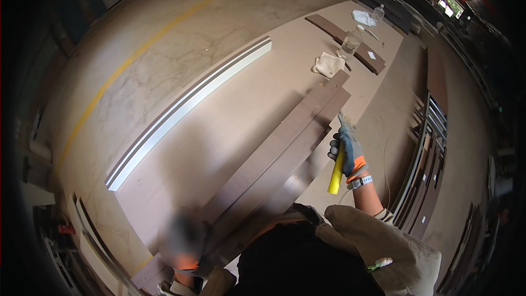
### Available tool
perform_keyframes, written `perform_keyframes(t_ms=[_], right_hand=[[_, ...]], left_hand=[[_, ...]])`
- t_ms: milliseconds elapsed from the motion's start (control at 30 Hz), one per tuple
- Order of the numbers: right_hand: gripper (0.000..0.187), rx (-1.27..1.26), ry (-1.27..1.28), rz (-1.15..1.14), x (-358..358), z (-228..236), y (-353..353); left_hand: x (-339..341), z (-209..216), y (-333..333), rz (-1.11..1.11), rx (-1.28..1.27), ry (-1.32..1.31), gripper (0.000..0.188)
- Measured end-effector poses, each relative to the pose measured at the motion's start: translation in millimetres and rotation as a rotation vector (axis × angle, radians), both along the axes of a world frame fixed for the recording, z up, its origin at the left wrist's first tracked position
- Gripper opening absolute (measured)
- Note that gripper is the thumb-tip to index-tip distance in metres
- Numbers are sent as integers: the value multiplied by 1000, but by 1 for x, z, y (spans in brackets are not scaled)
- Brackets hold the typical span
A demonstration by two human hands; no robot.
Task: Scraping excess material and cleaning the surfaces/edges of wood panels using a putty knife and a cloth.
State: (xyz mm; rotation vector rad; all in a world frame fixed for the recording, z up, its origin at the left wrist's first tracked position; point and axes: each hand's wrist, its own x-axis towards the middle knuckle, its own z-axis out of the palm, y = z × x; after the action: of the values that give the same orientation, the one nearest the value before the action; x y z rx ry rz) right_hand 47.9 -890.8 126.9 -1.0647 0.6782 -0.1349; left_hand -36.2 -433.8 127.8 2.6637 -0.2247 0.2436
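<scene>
My right hand (348,151), in a grey-blue glove with an orange cuff, is closed around a tool with a yellow handle (336,178). The tool's pale, frayed-looking head (346,120) points away from me; its exact kind is unclear. Running diagonally across the table is a long brown board assembly (285,137), made of planks side by side. My left hand (185,238), gloved too, is at its near left end. Motion smears its fingers, and whether it touches the boards cannot be made out.
A long white-and-brown strip (192,101) lies along the left of the pale table (230,111). Beyond the boards are a folded cloth (329,64), a clear jug (351,43), a shorter brown board (364,55) and a bottle (378,12). A rack of profiles (424,170) stands on the right.
</scene>
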Motion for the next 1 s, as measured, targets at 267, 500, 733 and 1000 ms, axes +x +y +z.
perform_keyframes(t_ms=[267, 500, 733, 1000], right_hand=[[25, 10, 13, 15, -1, -5, 0], [24, 45, 27, -41, -3, -13, -7], [23, 67, -29, 9, -2, -15, -6], [24, 8, 26, 32, 0, -7, 2]], left_hand=[[33, 0, -35, -88, 108, 276, 69], [25, -2, -38, -167, 129, 96, 62], [3, 7, -44, -220, 171, 146, 64], [-16, -9, -34, -202, 200, 144, 70]])
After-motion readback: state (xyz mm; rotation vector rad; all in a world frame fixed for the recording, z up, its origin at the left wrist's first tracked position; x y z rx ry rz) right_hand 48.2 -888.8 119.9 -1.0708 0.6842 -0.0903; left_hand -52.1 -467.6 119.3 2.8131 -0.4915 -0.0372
